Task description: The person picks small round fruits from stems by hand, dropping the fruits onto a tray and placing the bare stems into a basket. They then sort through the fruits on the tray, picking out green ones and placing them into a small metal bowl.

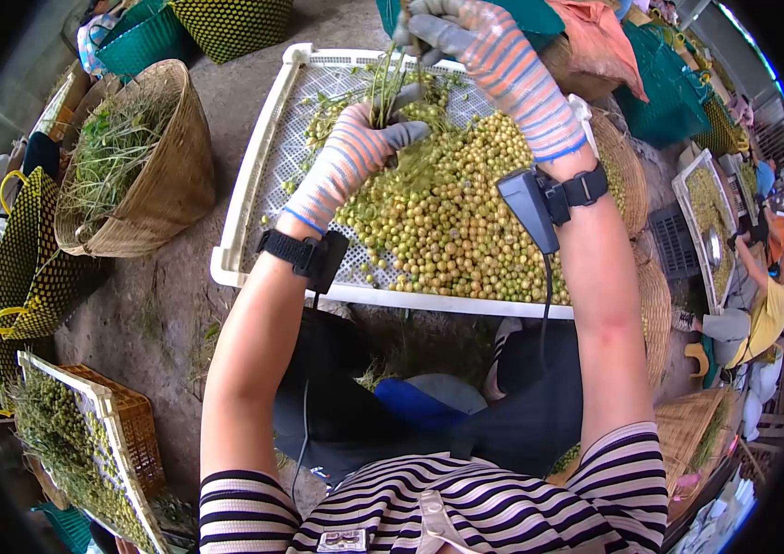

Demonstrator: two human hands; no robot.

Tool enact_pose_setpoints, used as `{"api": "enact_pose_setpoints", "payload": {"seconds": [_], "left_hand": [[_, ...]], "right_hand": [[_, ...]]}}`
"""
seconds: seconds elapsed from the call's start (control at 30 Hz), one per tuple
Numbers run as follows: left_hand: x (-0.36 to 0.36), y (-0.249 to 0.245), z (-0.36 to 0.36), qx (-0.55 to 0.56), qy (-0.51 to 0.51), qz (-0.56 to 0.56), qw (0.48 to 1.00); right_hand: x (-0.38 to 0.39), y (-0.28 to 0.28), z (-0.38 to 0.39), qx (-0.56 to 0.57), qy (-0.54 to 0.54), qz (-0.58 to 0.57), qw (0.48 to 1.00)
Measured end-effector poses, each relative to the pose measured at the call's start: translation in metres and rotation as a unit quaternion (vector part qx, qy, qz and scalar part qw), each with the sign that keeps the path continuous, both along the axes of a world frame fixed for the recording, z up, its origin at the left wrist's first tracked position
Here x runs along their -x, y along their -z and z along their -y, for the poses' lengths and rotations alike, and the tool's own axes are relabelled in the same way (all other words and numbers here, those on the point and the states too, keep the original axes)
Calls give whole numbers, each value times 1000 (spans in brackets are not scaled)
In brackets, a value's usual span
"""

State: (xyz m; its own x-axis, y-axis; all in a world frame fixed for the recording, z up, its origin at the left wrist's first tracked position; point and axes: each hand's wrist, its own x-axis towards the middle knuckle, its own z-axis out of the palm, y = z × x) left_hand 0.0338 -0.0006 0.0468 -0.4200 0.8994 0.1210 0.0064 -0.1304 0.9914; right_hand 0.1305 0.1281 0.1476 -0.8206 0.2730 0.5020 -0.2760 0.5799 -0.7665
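Both hands wear striped gloves with grey fingertips. My left hand (369, 143) is closed round a bunch of thin green stems (384, 85) over the upper left of a white mesh tray (267, 171). Higher up and to the right, my right hand (452, 30) has its fingers bent at the top ends of the stems; its fingertips are blurred. Round yellow-green fruits (466, 212) lie heaped across the middle and right of the tray. Leafy green sprigs (327, 115) lie around my left hand, near the tray's far side.
A wicker basket (166, 175) of cut stems stands left of the tray. Yellow-black baskets (27, 249) are farther left, and another fruit tray (124, 452) is at lower left. Wicker baskets (655, 314) adjoin the right side. A person in yellow (770, 319) works at far right.
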Motion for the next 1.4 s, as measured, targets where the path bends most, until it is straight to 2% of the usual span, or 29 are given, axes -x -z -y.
{"api": "enact_pose_setpoints", "payload": {"seconds": [0.07, 0.13, 0.17, 0.23, 0.27, 0.3, 0.37, 0.43, 0.47, 0.5, 0.57, 0.6, 0.7, 0.73, 0.77, 0.83, 0.97, 1.0, 1.03, 1.1, 1.13, 1.17, 1.23, 1.3, 1.37, 1.4], "left_hand": [[-2, -3, -2, -19, 24, -3, 1000], [0, -7, 2, 61, -25, -18, 998], [2, -7, 3, 61, -24, -19, 998], [6, -5, 7, 45, -76, -23, 996], [6, -8, 10, 42, -80, -32, 995], [7, -9, 12, 43, -81, -33, 995], [6, -9, 12, 39, -76, -41, 996], [3, -8, 9, 49, -81, -46, 994], [4, -9, 8, 57, -103, -59, 991], [5, -10, 8, 65, -125, -72, 987], [11, -10, 12, 59, -129, -61, 988], [16, -7, 12, 36, -133, -49, 989], [20, -1, 12, 32, -137, -38, 989], [19, 2, 10, 38, -117, -30, 992], [19, 5, 7, 44, -94, -24, 994], [18, 5, 3, 46, -68, -40, 996], [19, 7, 3, 31, -110, -24, 993], [19, 12, 1, 38, -127, -20, 991], [19, 16, 0, 46, -143, -15, 989], [20, 20, -3, 60, -145, -9, 988], [20, 21, -4, 39, -167, 27, 985], [21, 19, -4, 16, -189, 62, 980], [19, 19, -4, 5, -194, 59, 979], [13, 20, -8, 20, -203, 73, 976], [17, 22, -7, 25, -188, 72, 979], [18, 23, -8, 21, -183, 85, 979]], "right_hand": [[2, 6, 7, 37, -12, 3, 999], [-2, 12, 8, 93, -23, -3, 995], [-6, 18, 3, 93, -22, -4, 995], [-18, 40, -11, 78, 67, 23, 994], [-22, 58, -17, 4, 41, 40, 998], [-22, 71, -12, 6, 40, 39, 998], [-22, 97, -2, -82, 15, 137, 987], [-16, 114, 0, -113, -17, 136, 984], [-15, 119, 1, -125, 45, 169, 977], [-17, 123, 0, -120, 46, 170, 977], [-21, 129, -4, -140, 104, 332, 927], [-21, 134, -7, -139, 104, 332, 927], [-16, 148, -6, -226, 122, 95, 962], [-11, 149, -6, -191, 78, 73, 976], [-3, 149, -1, -187, 80, 75, 976], [12, 150, 1, -46, -38, 211, 976], [26, 169, 3, 37, -14, 170, 985], [25, 169, 2, -10, -4, 191, 982], [27, 169, 2, -9, -7, 194, 981], [32, 171, -3, -99, 92, 339, 931], [30, 173, -4, -99, 91, 339, 931], [27, 175, -5, -149, 116, 364, 912], [19, 178, -8, -247, 166, 409, 863], [13, 185, -16, -248, 165, 409, 863], [6, 193, -20, -294, 174, 305, 889], [4, 190, -22, -296, 176, 340, 875]]}}
